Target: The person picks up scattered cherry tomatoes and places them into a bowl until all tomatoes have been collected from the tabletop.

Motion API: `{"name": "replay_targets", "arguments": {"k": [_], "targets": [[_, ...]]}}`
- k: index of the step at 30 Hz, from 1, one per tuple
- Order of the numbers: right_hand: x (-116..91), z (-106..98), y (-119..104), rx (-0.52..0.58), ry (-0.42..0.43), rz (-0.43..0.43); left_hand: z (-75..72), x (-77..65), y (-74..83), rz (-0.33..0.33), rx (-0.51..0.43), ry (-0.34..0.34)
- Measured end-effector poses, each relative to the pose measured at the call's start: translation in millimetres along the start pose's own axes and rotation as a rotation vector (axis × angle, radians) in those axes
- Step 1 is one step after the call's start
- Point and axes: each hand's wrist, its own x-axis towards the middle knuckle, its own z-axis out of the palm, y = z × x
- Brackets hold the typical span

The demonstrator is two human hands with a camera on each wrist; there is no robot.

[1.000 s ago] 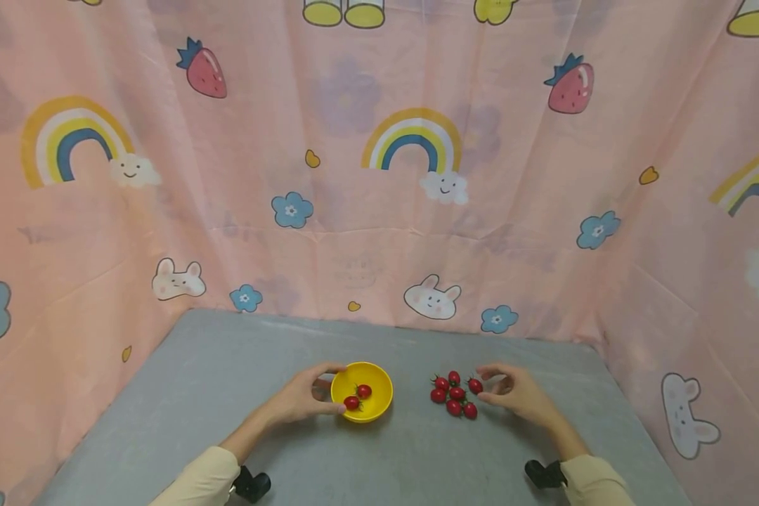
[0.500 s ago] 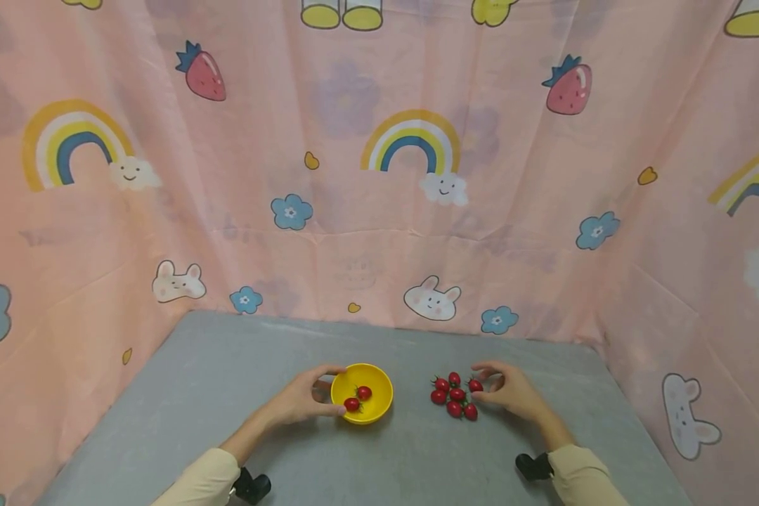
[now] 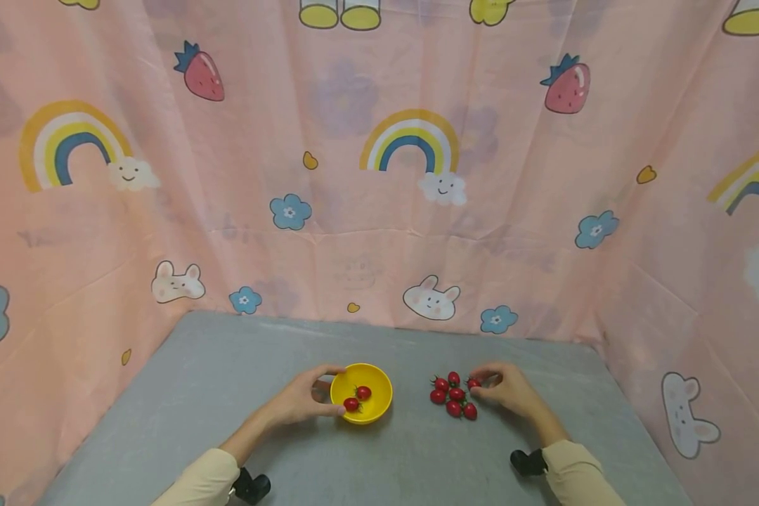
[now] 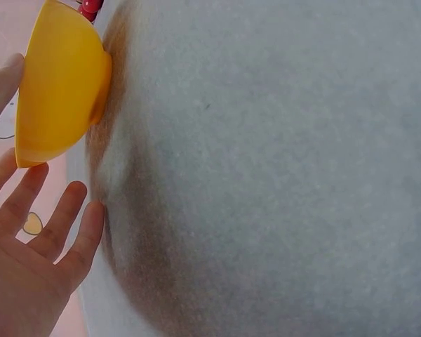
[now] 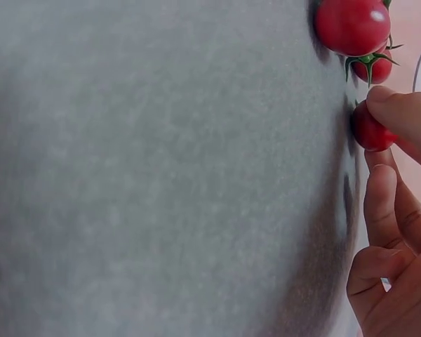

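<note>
A yellow bowl [image 3: 378,399] with two red cherry tomatoes [image 3: 363,393] in it stands on the grey table. At its left side my left hand [image 3: 300,398] holds the rim, thumb on the near side and fingers on the far side. The bowl's outer wall [image 4: 63,84] shows in the left wrist view. To the right, several cherry tomatoes [image 3: 456,395] lie in a close group. My right hand [image 3: 515,391] pinches the rightmost cherry tomato [image 5: 370,130] between thumb and forefinger, the other fingers loosely bent. Whether that tomato touches the table cannot be told.
The grey table [image 3: 228,365] meets a pink patterned cloth [image 3: 329,267] behind and at both sides. A strip of bare tabletop lies between the bowl and the tomato group. Black wrist devices [image 3: 251,485] sit below both hands.
My right hand has moved slightly left and its fingers have closed on the rightmost cherry tomato. The left hand and the bowl have stayed in place.
</note>
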Motion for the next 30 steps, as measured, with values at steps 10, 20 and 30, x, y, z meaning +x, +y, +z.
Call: {"name": "replay_targets", "arguments": {"k": [10,20,30], "targets": [[2.8,-4.4,-3.1,0.048,0.007,-0.004,0.1,-0.4,-0.8,-0.005,-0.007,-0.002],[7.8,-12.2,-16.2,0.065,0.002,0.025,0.2,-0.2,-2.3,0.0,0.01,-0.001],[16.0,-7.8,-38.7,0.062,0.016,-0.044,1.1,-1.5,-1.1,-0.013,0.022,0.021]]}}
